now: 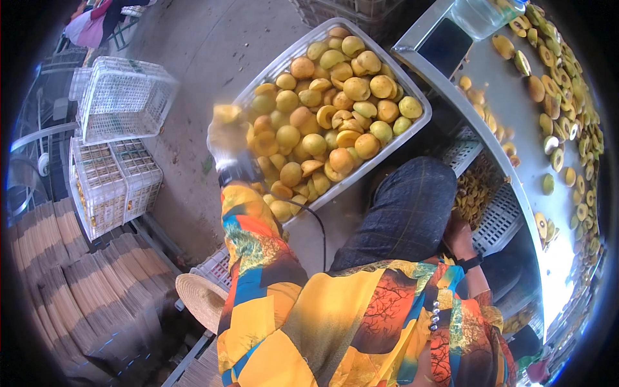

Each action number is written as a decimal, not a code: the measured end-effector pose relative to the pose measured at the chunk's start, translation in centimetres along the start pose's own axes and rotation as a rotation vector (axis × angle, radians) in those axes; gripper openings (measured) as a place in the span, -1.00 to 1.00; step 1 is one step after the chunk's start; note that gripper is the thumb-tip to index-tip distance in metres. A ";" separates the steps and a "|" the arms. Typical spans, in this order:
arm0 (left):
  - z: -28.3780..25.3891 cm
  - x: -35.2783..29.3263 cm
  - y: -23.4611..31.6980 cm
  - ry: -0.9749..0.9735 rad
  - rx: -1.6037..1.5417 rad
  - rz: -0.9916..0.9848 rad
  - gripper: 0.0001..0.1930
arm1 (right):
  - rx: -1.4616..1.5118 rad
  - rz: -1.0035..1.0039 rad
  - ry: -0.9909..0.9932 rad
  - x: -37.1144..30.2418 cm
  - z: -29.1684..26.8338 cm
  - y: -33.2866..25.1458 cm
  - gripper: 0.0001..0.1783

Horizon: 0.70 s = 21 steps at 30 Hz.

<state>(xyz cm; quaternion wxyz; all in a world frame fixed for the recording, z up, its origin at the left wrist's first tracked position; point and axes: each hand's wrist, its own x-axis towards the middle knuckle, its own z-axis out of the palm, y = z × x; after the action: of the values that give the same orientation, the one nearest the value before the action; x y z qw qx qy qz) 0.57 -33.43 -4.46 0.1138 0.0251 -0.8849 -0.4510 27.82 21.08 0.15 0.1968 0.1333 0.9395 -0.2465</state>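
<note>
A large pale crate (422, 116) full of yellow-orange apricots (342, 161), several of them split or halved, stands before me. At its left side is my left hand (229, 135), badly smeared by motion. A blurred yellow patch sits at its fingertips; whether it is an apricot I cannot make out. My right hand (459, 237) is low beside my right knee, against a white slotted crate (500, 222) of small brownish-yellow fruit pieces (477, 190). The knee and shadow hide its fingers.
A metal table (509, 84) on the right carries many cut fruit halves (558, 109) and a clear container (480, 16). White crates (126, 103) stand stacked at left, above bundles of flat cardboard (97, 284). A straw hat (201, 300) lies beside my left arm. A person (93, 26) sits far left.
</note>
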 end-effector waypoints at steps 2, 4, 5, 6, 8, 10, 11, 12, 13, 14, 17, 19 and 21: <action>-0.6 -0.9 -0.3 0.033 0.012 0.106 -0.54 | 0.027 -0.054 0.040 0.1 0.2 0.1 -0.80; -0.3 -1.9 -0.2 0.079 -0.298 -0.095 -0.42 | 0.045 -0.137 0.098 0.1 0.8 0.8 -0.77; 0.2 -2.3 0.8 0.102 -0.456 -0.216 -0.39 | 0.025 -0.119 0.091 0.0 0.9 1.1 -0.77; 0.6 -2.8 1.7 0.147 -0.616 -0.337 -0.37 | 0.005 -0.100 0.083 0.0 0.9 1.3 -0.76; 1.9 -3.4 8.8 0.166 -0.797 -0.448 -0.38 | -0.006 -0.060 0.126 -0.3 0.5 0.9 -0.76; 2.3 -4.7 11.0 0.078 -0.680 -0.343 -0.42 | 0.010 -0.038 0.201 -0.7 -1.2 -1.1 -0.75; 2.5 -5.2 12.0 0.039 -0.621 -0.289 -0.44 | 0.025 -0.056 0.249 -0.9 -1.7 -1.4 -0.75; 2.9 -5.4 14.4 0.007 -0.964 -0.467 -0.45 | 0.039 -0.069 0.303 -1.2 -2.2 -1.5 -0.75; 4.3 -5.3 15.9 -0.061 -1.323 -0.649 -0.46 | 0.042 -0.058 0.381 -1.8 -2.9 -2.1 -0.75; 5.9 -5.3 16.6 -0.241 -1.314 -0.501 -0.50 | 0.071 0.064 0.284 -2.3 -4.3 -2.6 -0.73; 7.1 -7.6 21.9 -0.490 -1.128 -0.337 -0.45 | 0.386 -0.183 0.393 -2.1 -7.3 -5.8 -0.69; 7.8 -8.9 27.2 -0.513 -0.956 -0.279 -0.40 | 0.501 -0.178 0.381 -2.1 -8.8 -8.3 -0.68; 8.4 -9.8 28.8 -0.601 -0.851 -0.271 -0.33 | 0.505 -0.209 0.349 -2.0 -10.1 -10.5 -0.69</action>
<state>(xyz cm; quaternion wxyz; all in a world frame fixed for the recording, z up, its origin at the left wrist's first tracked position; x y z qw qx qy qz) 9.88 -8.27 12.13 -0.2034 -0.0394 -0.6064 -0.7677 22.93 17.16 13.41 -0.0329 0.1208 0.8770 -0.4640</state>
